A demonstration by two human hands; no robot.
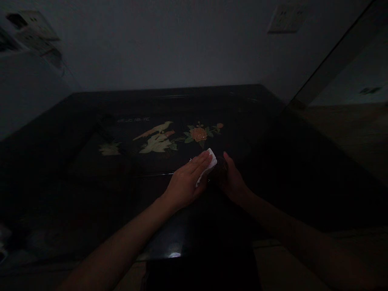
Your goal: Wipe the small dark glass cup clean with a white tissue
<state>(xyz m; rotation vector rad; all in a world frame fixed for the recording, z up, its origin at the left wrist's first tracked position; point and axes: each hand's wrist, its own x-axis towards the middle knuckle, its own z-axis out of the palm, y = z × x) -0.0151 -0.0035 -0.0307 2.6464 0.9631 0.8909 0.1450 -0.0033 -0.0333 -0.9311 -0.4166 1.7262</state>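
Note:
My left hand [187, 180] grips a folded white tissue or cloth [213, 158], its fingers laid along it. The white piece sits against the left side of a small dark object [220, 166]. My right hand [235, 178] is closed round that object from the right, thumb pointing up. In this dim light its kind cannot be made out. Both hands are over the near half of a glossy black surface [145, 226], which bears an inlaid bird [156, 130] and a reddish flower [199, 134].
A pale wall [169, 48] stands behind the black surface. It carries a socket plate [286, 19] at upper right and more sockets [38, 24] at upper left. Floor [348, 133] shows on the right. A blurred pale thing [3, 238] is at the left edge.

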